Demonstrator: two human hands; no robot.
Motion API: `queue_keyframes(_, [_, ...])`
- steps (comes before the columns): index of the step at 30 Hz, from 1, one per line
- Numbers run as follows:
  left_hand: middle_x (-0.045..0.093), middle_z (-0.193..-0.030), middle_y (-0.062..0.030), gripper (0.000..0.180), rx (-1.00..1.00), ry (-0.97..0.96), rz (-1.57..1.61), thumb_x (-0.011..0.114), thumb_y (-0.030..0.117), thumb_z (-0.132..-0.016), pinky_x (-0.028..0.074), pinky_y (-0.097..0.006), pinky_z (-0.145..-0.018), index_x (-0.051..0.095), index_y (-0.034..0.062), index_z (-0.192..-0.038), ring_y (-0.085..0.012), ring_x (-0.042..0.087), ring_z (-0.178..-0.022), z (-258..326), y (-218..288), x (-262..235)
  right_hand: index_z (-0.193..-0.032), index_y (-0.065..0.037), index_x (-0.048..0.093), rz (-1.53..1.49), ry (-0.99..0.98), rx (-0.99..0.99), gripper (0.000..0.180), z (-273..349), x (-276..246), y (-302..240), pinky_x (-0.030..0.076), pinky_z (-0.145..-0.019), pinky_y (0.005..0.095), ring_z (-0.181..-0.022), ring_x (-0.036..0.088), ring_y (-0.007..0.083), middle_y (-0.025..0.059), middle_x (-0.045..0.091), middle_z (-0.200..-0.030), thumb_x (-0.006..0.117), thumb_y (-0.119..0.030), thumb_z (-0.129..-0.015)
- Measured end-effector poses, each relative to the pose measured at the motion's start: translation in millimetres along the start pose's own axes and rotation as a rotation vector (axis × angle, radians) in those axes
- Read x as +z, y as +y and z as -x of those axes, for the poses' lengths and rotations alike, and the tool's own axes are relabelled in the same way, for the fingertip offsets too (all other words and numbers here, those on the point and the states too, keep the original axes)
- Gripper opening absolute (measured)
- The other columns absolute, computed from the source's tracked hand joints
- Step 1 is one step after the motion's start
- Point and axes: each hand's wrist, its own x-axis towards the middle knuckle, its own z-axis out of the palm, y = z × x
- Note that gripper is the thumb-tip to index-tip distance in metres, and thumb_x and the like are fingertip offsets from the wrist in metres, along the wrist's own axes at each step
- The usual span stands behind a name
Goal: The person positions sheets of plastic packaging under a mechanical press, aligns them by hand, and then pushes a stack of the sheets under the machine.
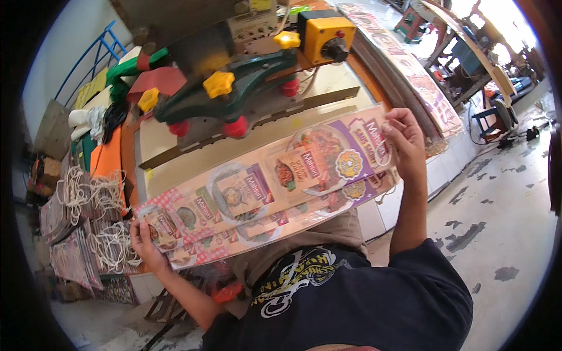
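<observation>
Stretched across my lap is a long printed plastic sheet [234,187] with food pictures, purple panels and red checks. My left hand [149,248] pinches its left end, thumb on top. At the far right end, my right hand [405,137] grips the corner between thumb and bent fingers. A second, similar printed sheet [351,196] shows under its near edge; whether my hands hold this one too is hard to see. Just beyond the sheets stands a press machine with a dark green frame [257,82], yellow star knobs [218,85] and red feet [236,127] over a cream bed [193,161].
A metal bar [252,126] lies along the press bed. Bundled printed sheets with white cord handles [88,199] are stacked at left. More printed sheets [430,88] lie along the right side. A yellow control box [328,38] stands on the machine's right.
</observation>
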Motion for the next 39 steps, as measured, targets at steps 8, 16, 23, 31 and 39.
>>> queue_keyframes(8, [0.064,-0.093,-0.0023,0.015,0.116,0.059,0.131,0.060,0.016,-0.100,0.051,-0.025,-0.076,0.058,0.0020,-0.105,-0.0083,0.060,-0.081,4.3,25.2,12.4,-0.125,0.003,0.051,-0.036,0.075,0.030,0.031,1.4,17.0,-0.3,0.053,-0.072,0.0210,-0.083,0.066,0.0088,0.0107,0.068,-0.099,0.056,-0.013,-0.099])
queue_keyframes(16, [0.065,-0.109,-0.0073,0.029,0.089,0.021,0.184,0.059,0.015,-0.100,0.053,-0.030,-0.087,0.052,0.0004,-0.124,-0.0132,0.064,-0.097,6.8,26.6,2.6,-0.112,0.000,0.061,0.089,0.046,0.030,0.027,2.1,-1.8,10.5,0.050,-0.072,0.0192,-0.082,0.061,0.0027,0.0017,0.066,-0.095,0.051,-0.024,-0.105])
queue_keyframes(23, [0.062,-0.119,-0.0091,0.042,0.032,0.009,0.296,0.061,0.019,-0.100,0.052,-0.034,-0.094,0.047,-0.0016,-0.134,-0.0176,0.063,-0.107,3.5,19.8,-1.7,-0.115,0.000,0.060,-0.008,0.097,0.031,0.028,5.9,-1.6,13.0,0.052,-0.077,0.0213,-0.087,0.064,0.0056,0.0037,0.067,-0.102,0.052,-0.025,-0.105])
queue_keyframes(31, [0.063,-0.113,-0.0085,0.044,0.021,-0.116,0.387,0.064,0.024,-0.098,0.053,-0.032,-0.089,0.047,-0.0013,-0.131,-0.0161,0.064,-0.102,6.4,40.3,23.0,-0.116,0.000,0.060,-0.037,0.162,0.046,0.030,7.9,-1.2,19.1,0.054,-0.077,0.0225,-0.089,0.066,0.0075,0.0052,0.068,-0.104,0.052,-0.027,-0.105])
queue_keyframes(39, [0.064,-0.108,-0.0058,0.033,0.024,-0.113,0.386,0.062,0.024,-0.099,0.053,-0.031,-0.086,0.052,0.0018,-0.121,-0.0142,0.064,-0.099,10.7,45.8,26.7,-0.116,0.000,0.060,-0.067,0.106,0.006,0.029,3.6,-13.6,25.6,0.055,-0.076,0.0242,-0.088,0.067,0.0092,0.0054,0.069,-0.101,0.055,-0.025,-0.103])
